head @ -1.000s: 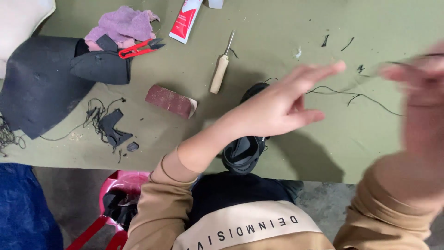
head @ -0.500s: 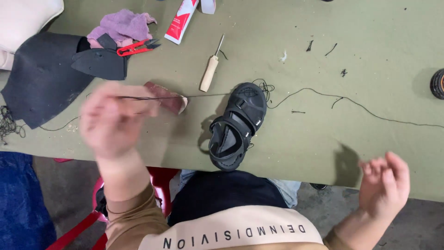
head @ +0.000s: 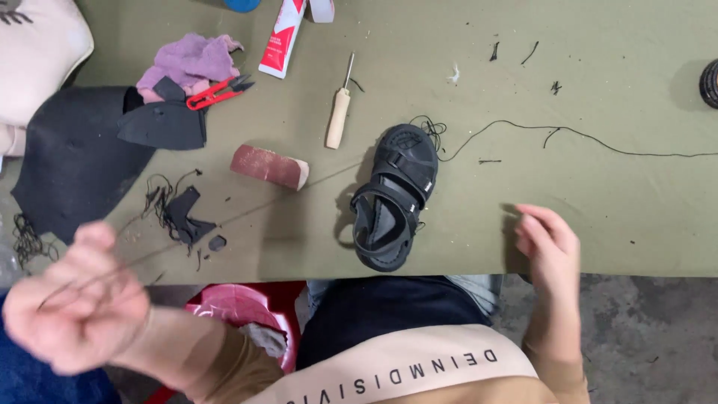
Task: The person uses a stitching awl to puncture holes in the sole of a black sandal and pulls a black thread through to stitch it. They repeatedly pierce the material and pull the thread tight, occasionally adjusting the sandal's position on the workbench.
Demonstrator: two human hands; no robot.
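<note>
A small black strapped sandal (head: 393,198) lies on the olive-green table (head: 598,202), near its front edge. My left hand (head: 78,310) is blurred at the lower left, off the table, with its fingers pinched on a thin thread (head: 224,217). That thread runs taut up toward the sandal. My right hand (head: 550,243) rests at the table's front edge to the right of the sandal, fingers loosely apart and holding nothing. A black cord (head: 583,135) trails from the sandal's toe to a dark spool (head: 710,82) at the right edge.
Behind the sandal lie a wooden-handled awl (head: 339,112), a reddish sanding block (head: 269,166), red snips (head: 217,91), a purple cloth (head: 187,60) and a red-and-white tube (head: 283,34). Black rubber sheet (head: 67,164) and scraps cover the left. A red stool (head: 247,307) stands below.
My left hand swept from above the sandal to the left and down past the table edge, drawing the thread out. My right hand dropped from the upper right to the table's front edge.
</note>
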